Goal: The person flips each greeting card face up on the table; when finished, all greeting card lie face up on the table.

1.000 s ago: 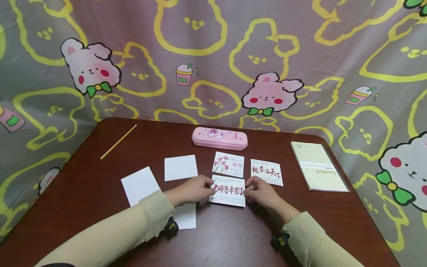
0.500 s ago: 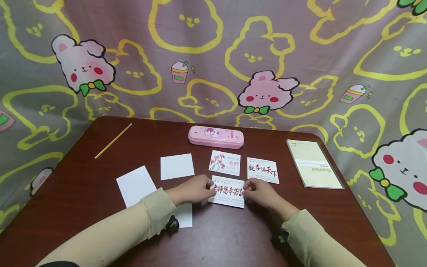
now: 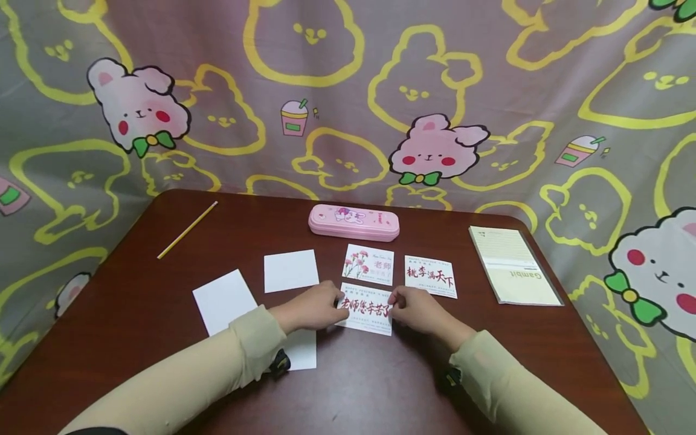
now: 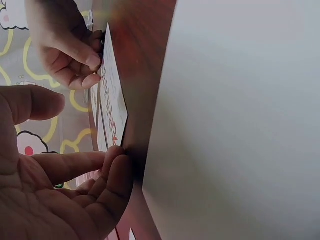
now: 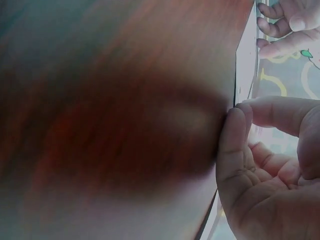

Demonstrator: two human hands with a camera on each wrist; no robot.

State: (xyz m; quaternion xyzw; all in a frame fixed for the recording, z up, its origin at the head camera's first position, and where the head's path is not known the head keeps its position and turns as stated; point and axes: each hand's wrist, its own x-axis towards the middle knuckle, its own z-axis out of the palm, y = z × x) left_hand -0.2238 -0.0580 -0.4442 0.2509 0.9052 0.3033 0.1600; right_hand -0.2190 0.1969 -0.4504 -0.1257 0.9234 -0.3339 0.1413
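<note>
A white card with red Chinese lettering lies between the two hands in the head view. My left hand pinches its left edge, and my right hand pinches the right edge between thumb and finger. Whether the card is flat on the table or slightly raised, I cannot tell. Just behind it lies a card with pink flowers. Another red-lettered card is to the right, beyond the right hand. In the left wrist view a blank white card fills the right side, below the left hand.
Left of the hands are blank white cards: one behind, one angled and one partly under the left forearm. A pink pencil case stands at the back, a yellow pencil far left, a cream notepad at right.
Both hands have shifted the red-lettered card slightly left and a little away from the body, closer to the flower card. Their hold looks the same. The head view has turned slightly.
</note>
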